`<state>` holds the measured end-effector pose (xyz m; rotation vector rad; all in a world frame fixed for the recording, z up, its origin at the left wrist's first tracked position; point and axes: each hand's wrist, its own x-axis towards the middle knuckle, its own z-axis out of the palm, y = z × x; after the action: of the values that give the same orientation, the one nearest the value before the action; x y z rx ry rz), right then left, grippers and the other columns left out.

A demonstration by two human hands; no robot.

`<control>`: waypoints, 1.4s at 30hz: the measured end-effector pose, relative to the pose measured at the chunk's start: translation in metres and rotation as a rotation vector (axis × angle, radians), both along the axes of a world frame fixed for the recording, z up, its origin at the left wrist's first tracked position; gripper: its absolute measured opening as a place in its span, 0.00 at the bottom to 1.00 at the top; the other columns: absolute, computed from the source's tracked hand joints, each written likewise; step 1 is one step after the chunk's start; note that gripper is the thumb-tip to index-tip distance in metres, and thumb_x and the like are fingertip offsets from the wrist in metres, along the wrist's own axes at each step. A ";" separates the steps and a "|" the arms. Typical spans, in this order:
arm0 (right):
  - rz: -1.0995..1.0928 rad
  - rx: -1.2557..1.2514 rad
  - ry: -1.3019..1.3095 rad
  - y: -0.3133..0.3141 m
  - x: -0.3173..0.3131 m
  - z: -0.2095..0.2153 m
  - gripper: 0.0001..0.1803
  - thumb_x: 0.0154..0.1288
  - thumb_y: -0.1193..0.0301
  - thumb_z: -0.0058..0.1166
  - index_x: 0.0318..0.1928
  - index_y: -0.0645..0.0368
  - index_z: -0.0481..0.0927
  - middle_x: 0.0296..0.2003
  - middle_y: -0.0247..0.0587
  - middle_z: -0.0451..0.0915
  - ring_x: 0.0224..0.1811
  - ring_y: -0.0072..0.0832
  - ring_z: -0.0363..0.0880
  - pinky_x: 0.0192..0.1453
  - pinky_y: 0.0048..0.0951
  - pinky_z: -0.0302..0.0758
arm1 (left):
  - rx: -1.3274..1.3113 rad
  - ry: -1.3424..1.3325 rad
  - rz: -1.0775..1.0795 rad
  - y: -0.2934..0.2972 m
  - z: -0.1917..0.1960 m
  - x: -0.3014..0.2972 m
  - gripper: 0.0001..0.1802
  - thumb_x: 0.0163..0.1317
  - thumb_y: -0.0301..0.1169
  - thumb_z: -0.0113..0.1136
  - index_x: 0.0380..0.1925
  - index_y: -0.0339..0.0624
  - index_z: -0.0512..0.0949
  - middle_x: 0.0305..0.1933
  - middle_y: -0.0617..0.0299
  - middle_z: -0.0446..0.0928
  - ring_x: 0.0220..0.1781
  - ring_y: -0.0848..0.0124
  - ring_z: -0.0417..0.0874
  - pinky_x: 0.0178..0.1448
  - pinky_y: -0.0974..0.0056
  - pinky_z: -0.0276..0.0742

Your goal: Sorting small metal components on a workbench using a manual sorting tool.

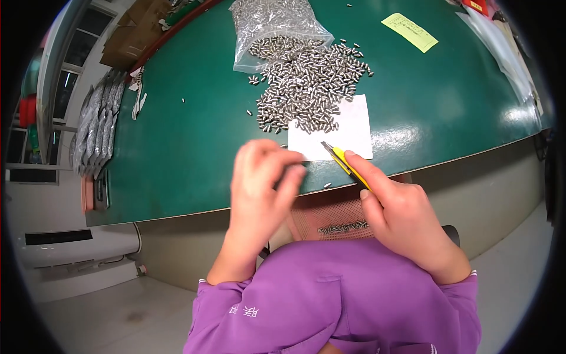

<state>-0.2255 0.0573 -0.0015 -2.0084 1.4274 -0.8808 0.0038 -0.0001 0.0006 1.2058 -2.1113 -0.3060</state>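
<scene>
My right hand [401,212] is closed around a yellow and black snap-off utility knife [345,165], whose blade points toward the far left over a white sheet of paper [356,127]. To its left, my left hand [259,183] is raised above the table's near edge and slightly blurred. Its fingers are curled, with thumb and forefinger close together; anything between them is too small to make out. Beyond both hands spreads a heap of small bullet-shaped metal parts [306,88], partly covering the paper. One loose metal part [327,185] lies near the table edge.
A clear plastic bag [274,20] spills more parts at the back of the green table [194,141]. A pink mesh basket [306,215] with parts sits below the edge. Filled bags [97,124] stand at the left; a yellow-green slip [410,32] lies back right.
</scene>
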 end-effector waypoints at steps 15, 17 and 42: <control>0.027 -0.027 -0.011 0.001 0.000 -0.006 0.32 0.66 0.77 0.55 0.71 0.56 0.70 0.29 0.49 0.84 0.25 0.43 0.84 0.32 0.43 0.81 | 0.115 -0.040 0.161 -0.032 -0.006 0.003 0.04 0.61 0.21 0.66 0.34 0.36 0.80 0.37 0.57 0.77 0.39 0.62 0.80 0.45 0.60 0.78; 0.026 -0.043 0.010 0.001 -0.001 -0.007 0.32 0.65 0.77 0.55 0.71 0.55 0.70 0.29 0.49 0.84 0.25 0.43 0.84 0.31 0.42 0.81 | 0.066 -0.070 0.140 -0.032 -0.007 0.003 0.04 0.61 0.19 0.65 0.34 0.35 0.80 0.37 0.57 0.77 0.36 0.65 0.79 0.42 0.62 0.78; 0.062 0.106 0.088 0.000 0.000 0.009 0.33 0.66 0.81 0.53 0.72 0.53 0.72 0.36 0.53 0.85 0.28 0.43 0.84 0.36 0.38 0.79 | 0.077 0.061 0.014 -0.018 -0.005 -0.016 0.08 0.56 0.20 0.67 0.35 0.37 0.79 0.40 0.58 0.77 0.47 0.58 0.79 0.50 0.57 0.77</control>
<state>-0.2255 0.0576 0.0077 -2.0219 1.4194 -0.6839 -0.0120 -0.0177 -0.0046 1.2391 -2.0543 -0.4161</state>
